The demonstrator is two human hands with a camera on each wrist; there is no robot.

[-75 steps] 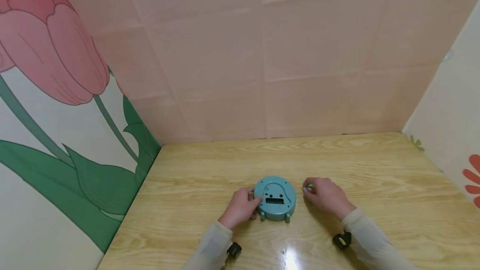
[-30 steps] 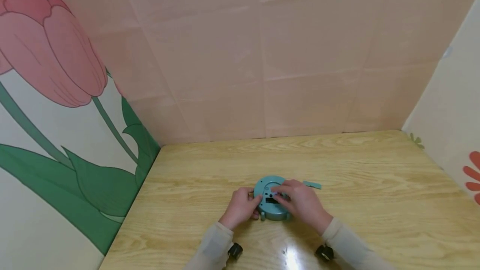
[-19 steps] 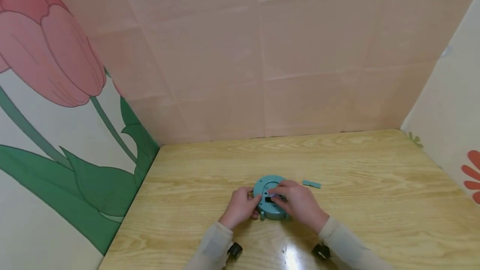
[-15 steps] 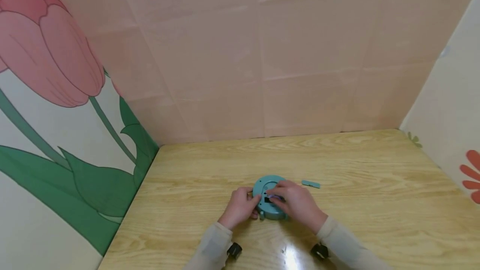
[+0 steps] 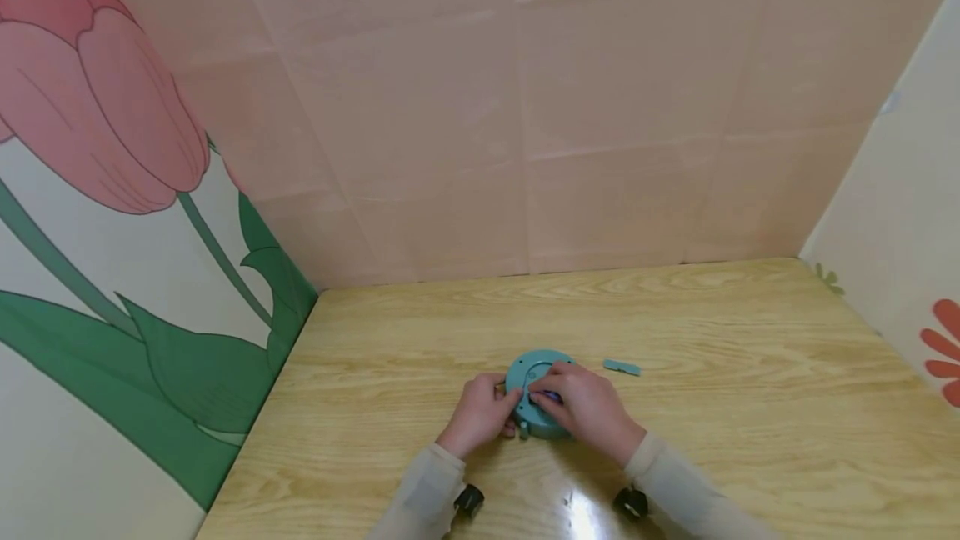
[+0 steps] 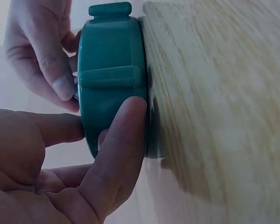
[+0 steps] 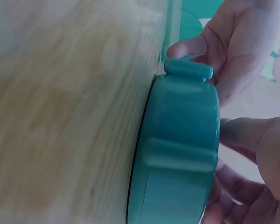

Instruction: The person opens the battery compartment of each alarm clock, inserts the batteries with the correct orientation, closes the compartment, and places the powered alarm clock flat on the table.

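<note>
tabletop (image 5: 390,365) | left grip (image 5: 480,413) clasps teal device (image 5: 538,417) | right grip (image 5: 594,408) pinches mostly hidden purple piece (image 5: 554,396)

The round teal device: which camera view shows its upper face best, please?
The head view, because it looks down on the round teal device, though the right hand covers part of the face. The left wrist and right wrist views show mainly its side wall, close up.

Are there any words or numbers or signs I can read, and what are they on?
No words or numbers can be read.
Round teal device: a tiny mark on its upward face, too small to make out; the right hand covers part of that face.
Small teal strip: none readable.
</note>
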